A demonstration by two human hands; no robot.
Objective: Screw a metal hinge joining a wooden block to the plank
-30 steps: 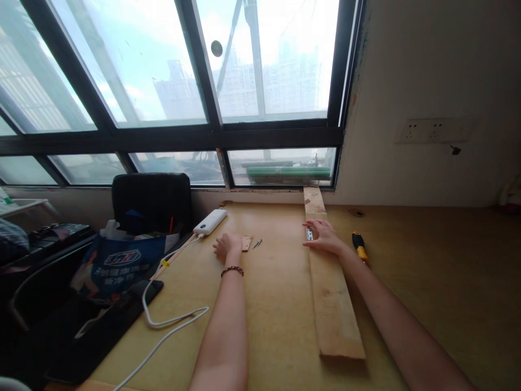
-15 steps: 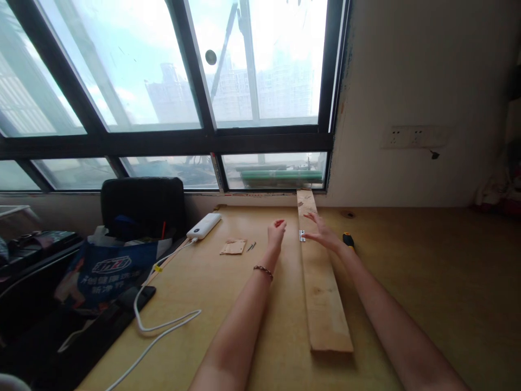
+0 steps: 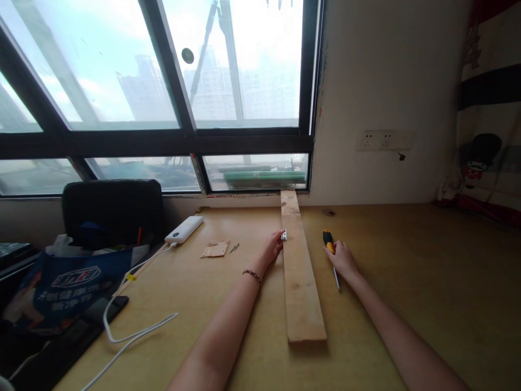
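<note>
The left hand [image 3: 272, 247], its grip touching a small silver metal plate [image 3: 284, 235] (whether pinching it, I cannot tell), is at the left edge of a long pale wooden board [image 3: 303, 288] on the yellowish wooden bench [image 3: 268, 347]. Right of that, the right hand [image 3: 344, 259] has its grip closed on a black-and-yellow-handled screwdriver [image 3: 328, 239].

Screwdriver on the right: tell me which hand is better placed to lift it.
Probably the right hand: it is at the handle of the screwdriver. The left hand is on the other side of the wooden board, its fingertips at the small metal piece.
</note>
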